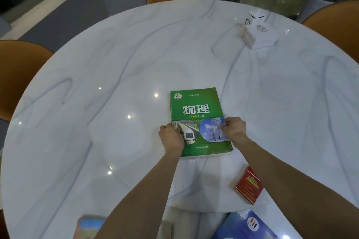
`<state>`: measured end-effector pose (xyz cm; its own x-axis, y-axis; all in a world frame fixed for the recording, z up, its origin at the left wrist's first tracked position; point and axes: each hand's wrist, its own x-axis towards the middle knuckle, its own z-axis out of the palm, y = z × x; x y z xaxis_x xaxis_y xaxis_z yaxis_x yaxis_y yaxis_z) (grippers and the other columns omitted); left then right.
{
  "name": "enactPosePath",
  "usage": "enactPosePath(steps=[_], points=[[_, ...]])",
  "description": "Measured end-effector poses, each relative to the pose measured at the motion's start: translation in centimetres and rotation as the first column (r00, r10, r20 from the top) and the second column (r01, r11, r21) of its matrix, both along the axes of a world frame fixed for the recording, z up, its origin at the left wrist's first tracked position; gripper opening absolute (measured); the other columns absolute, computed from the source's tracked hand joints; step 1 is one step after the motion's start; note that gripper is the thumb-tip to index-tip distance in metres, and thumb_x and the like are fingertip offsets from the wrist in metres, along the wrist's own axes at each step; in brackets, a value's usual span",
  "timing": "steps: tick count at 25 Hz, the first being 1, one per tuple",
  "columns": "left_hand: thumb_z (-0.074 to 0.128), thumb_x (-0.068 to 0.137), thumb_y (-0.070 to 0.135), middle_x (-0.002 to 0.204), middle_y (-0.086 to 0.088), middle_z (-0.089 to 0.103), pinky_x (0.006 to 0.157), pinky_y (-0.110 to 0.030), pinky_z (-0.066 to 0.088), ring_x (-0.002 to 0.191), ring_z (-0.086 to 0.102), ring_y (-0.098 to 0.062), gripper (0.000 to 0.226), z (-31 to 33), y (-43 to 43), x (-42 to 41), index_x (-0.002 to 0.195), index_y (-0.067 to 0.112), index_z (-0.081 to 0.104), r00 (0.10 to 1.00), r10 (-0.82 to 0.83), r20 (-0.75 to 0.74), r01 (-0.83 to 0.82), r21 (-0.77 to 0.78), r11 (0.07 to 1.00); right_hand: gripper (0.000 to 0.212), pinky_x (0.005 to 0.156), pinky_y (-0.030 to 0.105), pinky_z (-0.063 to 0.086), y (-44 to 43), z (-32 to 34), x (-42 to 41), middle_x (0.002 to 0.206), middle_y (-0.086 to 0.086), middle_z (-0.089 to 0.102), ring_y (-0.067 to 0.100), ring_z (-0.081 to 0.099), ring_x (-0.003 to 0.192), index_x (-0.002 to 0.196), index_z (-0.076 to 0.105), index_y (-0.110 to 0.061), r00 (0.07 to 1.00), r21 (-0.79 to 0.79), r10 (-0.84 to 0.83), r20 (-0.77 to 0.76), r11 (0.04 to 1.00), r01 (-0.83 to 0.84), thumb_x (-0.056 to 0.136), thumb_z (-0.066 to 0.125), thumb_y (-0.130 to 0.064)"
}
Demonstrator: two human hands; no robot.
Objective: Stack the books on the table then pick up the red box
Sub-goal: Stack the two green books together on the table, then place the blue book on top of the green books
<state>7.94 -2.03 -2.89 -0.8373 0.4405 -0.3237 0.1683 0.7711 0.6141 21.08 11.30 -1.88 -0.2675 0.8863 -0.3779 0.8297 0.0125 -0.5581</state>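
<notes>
Green book (198, 120) lies flat mid-tabletop (116, 64), long axis running away from us. We hold it at both side edges: left hand (172, 137) curled on the spine side, right hand (234, 129) pinching the opposite edge. Red box (249, 185) sits near and right, just inside our right forearm, so the right hand is closer. Two more books, blue (248, 225) and tan (91, 225), wait at the near rim; stacking looks unfinished.
</notes>
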Motion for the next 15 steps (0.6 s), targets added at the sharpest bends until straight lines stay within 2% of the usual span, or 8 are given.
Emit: enactPosePath(steps=[4,5,7,9,15], points=[[0.046,0.097,0.015,0.123,-0.021,0.052,0.095,-0.04,0.043,0.114,0.05,-0.035,0.028,0.7,-0.4,0.3,0.115,-0.005,0.056,0.998,-0.058,-0.033,0.055,-0.063,0.996,0.014,0.062,0.023,0.041,-0.6,0.4,0.2,0.081,0.015,0.059,0.026,0.054,0.078,0.083,0.067,-0.005,0.998,0.02,0.056,0.035,0.998,-0.057,0.088,0.056,-0.01],[0.046,0.097,0.017,0.123,-0.02,0.053,0.094,-0.04,0.043,0.115,0.05,-0.034,0.029,0.9,-0.8,0.6,0.116,-0.003,0.054,0.994,-0.088,-0.061,0.082,-0.089,0.993,0.014,0.066,0.026,0.045,-1.0,0.5,0.4,0.087,0.02,0.062,0.029,0.057,0.083,0.087,0.066,-0.003,0.997,0.038,0.066,0.049,0.997,-0.068,0.089,0.054,-0.011],[0.045,0.096,0.018,0.121,-0.018,0.054,0.091,-0.041,0.045,0.115,0.049,-0.033,0.029,1.1,-1.9,1.2,0.118,0.0,0.053,0.976,-0.158,-0.149,0.136,-0.148,0.98,0.025,0.086,0.035,0.049,-2.0,0.7,1.1,0.111,0.024,0.064,0.036,0.06,0.103,0.107,0.064,0.003,0.994,0.1,0.078,0.078,0.991,-0.086,0.092,0.051,-0.011],[0.044,0.096,0.018,0.119,-0.016,0.055,0.09,-0.042,0.045,0.113,0.05,-0.032,0.029,1.5,-3.0,1.4,0.118,0.003,0.056,0.943,-0.236,-0.235,0.189,-0.206,0.96,0.032,0.093,0.038,0.047,-3.0,1.2,2.1,0.122,0.023,0.058,0.037,0.056,0.112,0.119,0.058,0.002,0.986,0.147,0.111,0.125,0.981,-0.129,0.094,0.047,-0.014],[0.043,0.096,0.026,0.114,-0.015,0.062,0.087,-0.041,0.047,0.109,0.053,-0.032,0.031,4.3,-5.5,4.3,0.111,0.008,0.063,0.82,-0.476,-0.319,0.428,-0.213,0.879,0.032,0.088,0.038,0.048,-6.8,3.6,5.9,0.117,0.018,0.06,0.034,0.055,0.11,0.118,0.057,-0.004,0.914,0.241,0.3,0.274,0.898,-0.367,0.094,0.043,-0.019]])
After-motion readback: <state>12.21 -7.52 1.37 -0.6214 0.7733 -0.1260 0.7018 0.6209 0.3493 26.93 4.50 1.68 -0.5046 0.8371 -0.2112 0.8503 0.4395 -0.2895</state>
